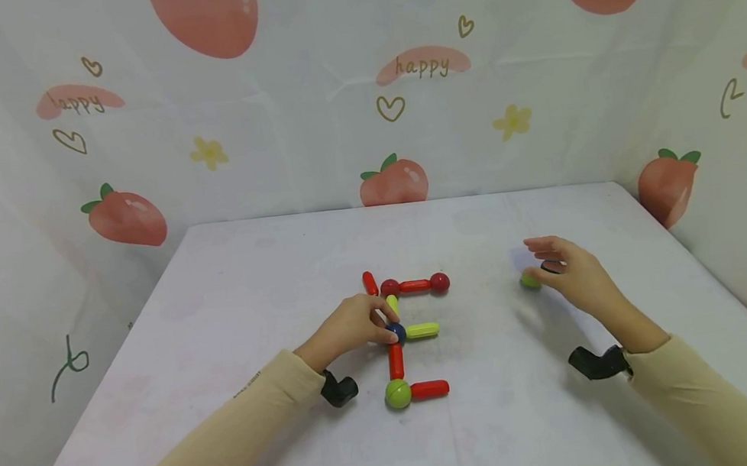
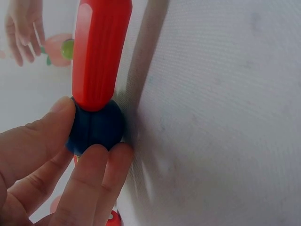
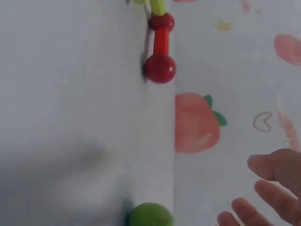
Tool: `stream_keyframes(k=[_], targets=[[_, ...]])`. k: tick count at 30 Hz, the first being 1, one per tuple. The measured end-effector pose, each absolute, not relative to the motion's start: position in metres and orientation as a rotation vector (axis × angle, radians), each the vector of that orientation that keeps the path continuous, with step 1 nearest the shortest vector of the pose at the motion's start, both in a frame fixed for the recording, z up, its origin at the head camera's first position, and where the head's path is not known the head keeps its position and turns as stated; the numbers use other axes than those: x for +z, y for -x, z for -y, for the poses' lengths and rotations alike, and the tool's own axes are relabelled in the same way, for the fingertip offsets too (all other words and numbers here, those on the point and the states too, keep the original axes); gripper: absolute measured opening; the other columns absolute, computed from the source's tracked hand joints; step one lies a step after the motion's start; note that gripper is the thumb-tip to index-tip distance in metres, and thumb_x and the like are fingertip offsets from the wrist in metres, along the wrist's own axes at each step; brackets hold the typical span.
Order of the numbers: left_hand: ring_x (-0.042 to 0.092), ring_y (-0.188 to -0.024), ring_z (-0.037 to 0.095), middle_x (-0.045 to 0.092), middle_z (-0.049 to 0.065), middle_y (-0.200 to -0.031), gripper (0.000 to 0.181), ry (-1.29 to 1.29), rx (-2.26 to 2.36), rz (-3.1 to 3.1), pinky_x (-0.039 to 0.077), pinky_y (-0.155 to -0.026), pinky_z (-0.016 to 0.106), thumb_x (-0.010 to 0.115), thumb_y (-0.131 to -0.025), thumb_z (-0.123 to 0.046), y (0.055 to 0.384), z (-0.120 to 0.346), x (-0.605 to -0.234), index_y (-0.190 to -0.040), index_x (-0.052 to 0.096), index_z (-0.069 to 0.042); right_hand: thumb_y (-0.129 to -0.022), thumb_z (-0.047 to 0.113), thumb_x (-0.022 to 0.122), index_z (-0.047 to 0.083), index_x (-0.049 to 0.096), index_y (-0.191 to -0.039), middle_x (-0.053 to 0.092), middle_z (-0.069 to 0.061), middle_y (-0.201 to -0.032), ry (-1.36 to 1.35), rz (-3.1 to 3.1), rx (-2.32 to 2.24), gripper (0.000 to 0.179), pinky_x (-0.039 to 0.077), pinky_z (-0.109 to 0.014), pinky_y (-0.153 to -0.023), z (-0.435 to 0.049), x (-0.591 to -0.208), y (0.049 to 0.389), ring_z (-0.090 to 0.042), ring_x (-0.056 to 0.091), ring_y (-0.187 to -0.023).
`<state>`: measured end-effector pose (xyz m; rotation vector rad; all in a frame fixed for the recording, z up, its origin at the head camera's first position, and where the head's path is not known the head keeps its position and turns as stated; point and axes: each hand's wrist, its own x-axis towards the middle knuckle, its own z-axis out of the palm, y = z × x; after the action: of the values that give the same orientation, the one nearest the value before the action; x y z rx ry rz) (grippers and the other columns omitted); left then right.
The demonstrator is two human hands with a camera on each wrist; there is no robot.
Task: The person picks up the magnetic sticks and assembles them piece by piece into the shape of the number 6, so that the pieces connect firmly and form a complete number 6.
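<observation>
My left hand (image 1: 356, 323) pinches a blue ball (image 2: 96, 125) between thumb and fingertips. This ball is the middle joint of a flat E-like shape. A red rod (image 1: 396, 361) runs from it to a green ball (image 1: 398, 394), and a yellow-green rod (image 1: 422, 330) points right. Beyond my fingers, another yellow-green rod (image 1: 392, 304) leads toward a red ball (image 1: 390, 287). At the right, my right hand (image 1: 575, 275) hovers with spread, slightly bent fingers beside a separate green ball (image 1: 529, 279). In the right wrist view those fingers (image 3: 280, 197) hold nothing visible.
A short red rod (image 1: 414, 286) links the far red ball to a second red ball (image 1: 440, 282). Another red rod (image 1: 430, 389) extends from the near green ball. One more red rod (image 1: 369, 283) lies behind my left hand. The white table (image 1: 288, 458) meets a fruit-printed cloth backdrop (image 1: 308, 148).
</observation>
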<state>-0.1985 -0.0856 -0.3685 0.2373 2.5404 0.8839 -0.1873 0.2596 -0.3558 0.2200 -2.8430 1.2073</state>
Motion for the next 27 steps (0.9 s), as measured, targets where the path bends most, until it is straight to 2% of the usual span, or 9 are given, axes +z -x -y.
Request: stream_keyframes(k=[7,14,22,27], targets=[[0.060,-0.087,0.018,0.068,0.006,-0.094,0.023,-0.239,0.887,-2.542,0.051,-0.071,0.025,0.083,-0.085,-0.017,0.198,0.085,-0.368,-0.107,0.077,-0.014,-0.098,0.019,0.069,-0.006,0.048,-0.144,0.048,-0.032,-0.149,-0.150,2.911,1.241,0.056,0.041,-0.056,-0.113,-0.268,-0.370,0.197,-0.049,0.047,-0.138],[0.060,-0.087,0.018,0.068,0.005,-0.094,0.023,-0.251,0.879,-2.551,0.051,-0.070,0.024,0.084,-0.085,-0.017,0.198,0.085,-0.369,-0.107,0.077,-0.014,-0.099,0.018,0.067,-0.008,0.054,-0.139,0.055,-0.034,-0.141,-0.168,2.942,1.167,0.049,0.046,-0.057,-0.108,-0.271,-0.387,0.206,-0.049,0.056,-0.130],[0.061,-0.088,0.018,0.069,0.005,-0.095,0.024,-0.247,0.879,-2.548,0.052,-0.072,0.025,0.084,-0.085,-0.017,0.199,0.086,-0.369,-0.107,0.077,-0.014,-0.098,0.016,0.066,-0.008,0.060,-0.132,0.057,-0.033,-0.138,-0.177,2.991,1.097,0.041,0.045,-0.059,-0.108,-0.267,-0.390,0.207,-0.049,0.055,-0.128],[0.061,-0.086,0.018,0.069,0.005,-0.094,0.024,-0.251,0.887,-2.542,0.052,-0.072,0.025,0.084,-0.085,-0.017,0.199,0.087,-0.371,-0.107,0.076,-0.013,-0.096,0.010,0.068,-0.008,0.063,-0.126,0.059,-0.034,-0.134,-0.210,3.032,1.065,0.036,0.049,-0.058,-0.102,-0.262,-0.392,0.206,-0.051,0.058,-0.123]])
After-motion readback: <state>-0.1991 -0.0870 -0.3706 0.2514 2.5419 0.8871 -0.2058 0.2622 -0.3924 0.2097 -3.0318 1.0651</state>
